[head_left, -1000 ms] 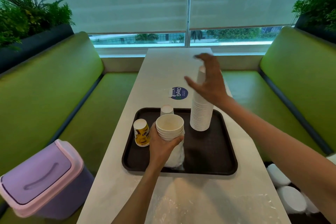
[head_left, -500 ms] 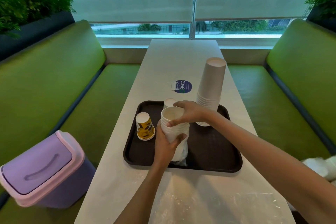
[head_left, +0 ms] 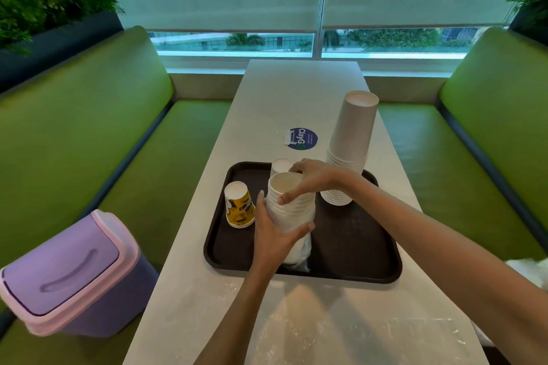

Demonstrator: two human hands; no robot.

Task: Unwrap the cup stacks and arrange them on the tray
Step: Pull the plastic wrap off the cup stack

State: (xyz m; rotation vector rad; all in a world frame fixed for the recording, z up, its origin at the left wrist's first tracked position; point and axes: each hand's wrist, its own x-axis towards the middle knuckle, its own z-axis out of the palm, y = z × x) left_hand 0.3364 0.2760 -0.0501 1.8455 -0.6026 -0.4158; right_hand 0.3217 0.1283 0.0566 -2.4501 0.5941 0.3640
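**Both hands on the half-wrapped stack, over the tray's middle**

I am looking down at the half-wrapped stack, which is standing mouth-up with its long axis close to vertical, tipped slightly toward me at the foot. It is hanging over the middle of the dark tray.

My left hand is curling round its lower half from the left, thumb and fingers closed on the cups just above the clear wrap, which is bunching round the base. My right hand is coming in from the right and pinching the top cups, thumb on the near wall and fingers hooked over the far rim. So the stack is sitting directly between the two hands, right above left.

I am judging that the wrap has to slide off downward, along that axis, while the right hand is taking the cups.

Room is tight on three sides:
- The yellow printed cup is just beside my left hand.
- A small white cup is just behind the rim.
- The tall upturned stack is standing near the tray's far right corner, close to my right wrist.

The tray's near right part is lying bare. The lilac bin is waiting off the counter's left edge.
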